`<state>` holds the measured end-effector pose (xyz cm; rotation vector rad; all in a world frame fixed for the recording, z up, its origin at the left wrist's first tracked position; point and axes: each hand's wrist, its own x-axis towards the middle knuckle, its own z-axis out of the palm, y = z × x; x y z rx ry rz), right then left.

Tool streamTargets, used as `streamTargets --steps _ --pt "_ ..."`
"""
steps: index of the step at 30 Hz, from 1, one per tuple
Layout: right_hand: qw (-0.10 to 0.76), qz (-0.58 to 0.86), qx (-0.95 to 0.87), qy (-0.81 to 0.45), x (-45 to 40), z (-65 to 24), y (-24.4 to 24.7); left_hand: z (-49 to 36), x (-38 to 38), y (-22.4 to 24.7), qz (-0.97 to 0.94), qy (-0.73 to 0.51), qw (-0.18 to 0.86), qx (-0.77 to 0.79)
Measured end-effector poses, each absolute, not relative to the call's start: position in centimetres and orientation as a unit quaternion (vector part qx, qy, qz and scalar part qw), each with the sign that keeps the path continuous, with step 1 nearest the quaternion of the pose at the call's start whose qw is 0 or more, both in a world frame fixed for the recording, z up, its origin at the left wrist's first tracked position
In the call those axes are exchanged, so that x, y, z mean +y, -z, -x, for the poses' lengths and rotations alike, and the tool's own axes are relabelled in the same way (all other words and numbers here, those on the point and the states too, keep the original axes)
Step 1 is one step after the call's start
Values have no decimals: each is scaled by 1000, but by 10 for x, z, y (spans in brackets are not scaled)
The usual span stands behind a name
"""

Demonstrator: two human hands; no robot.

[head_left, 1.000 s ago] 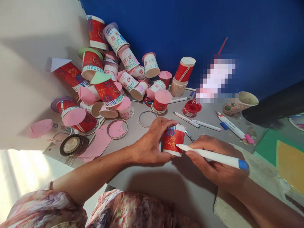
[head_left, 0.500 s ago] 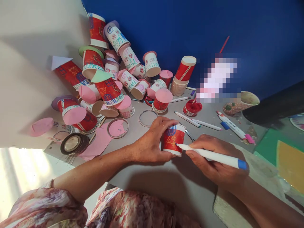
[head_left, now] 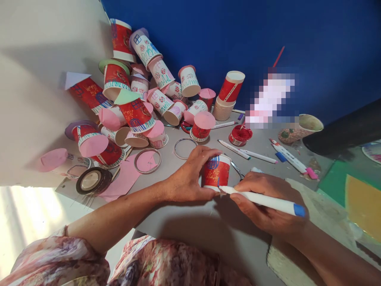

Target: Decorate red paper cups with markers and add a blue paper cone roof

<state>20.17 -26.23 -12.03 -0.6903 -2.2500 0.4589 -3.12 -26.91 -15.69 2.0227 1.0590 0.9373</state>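
Note:
My left hand (head_left: 190,178) grips a red and white paper cup (head_left: 216,172) between thumb and fingers, with the cup lying tilted over the grey table. Blue lines are drawn near one end of the cup, and gold characters show on its red band. Pinched in my right hand (head_left: 264,198) is a white marker (head_left: 262,200) with a blue end. Its tip touches or nearly touches the cup close to the lower white edge, where a short blue mark shows.
Decorated paper cups (head_left: 137,113) with coloured paper tops are piled at the back left. A cup stack (head_left: 225,107), red paint pot (head_left: 240,136), loose markers (head_left: 234,149), scissors (head_left: 236,169), tape rolls (head_left: 91,180) and pink paper (head_left: 125,178) lie around. A black cylinder (head_left: 342,129) reaches in from the right.
The marker tip has moved down the cup toward its lower edge, and my right hand has shifted slightly left and down. A short blue line now shows there. My left hand keeps its hold.

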Motion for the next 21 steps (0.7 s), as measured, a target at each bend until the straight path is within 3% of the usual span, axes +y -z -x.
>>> streamTargets --steps 9,21 --pt "414 309 -840 -165 -261 -203 126 30 -270 158 -773 -380 335 381" --pt "417 305 -844 -145 -261 -201 125 29 -270 157 -776 -388 335 368"
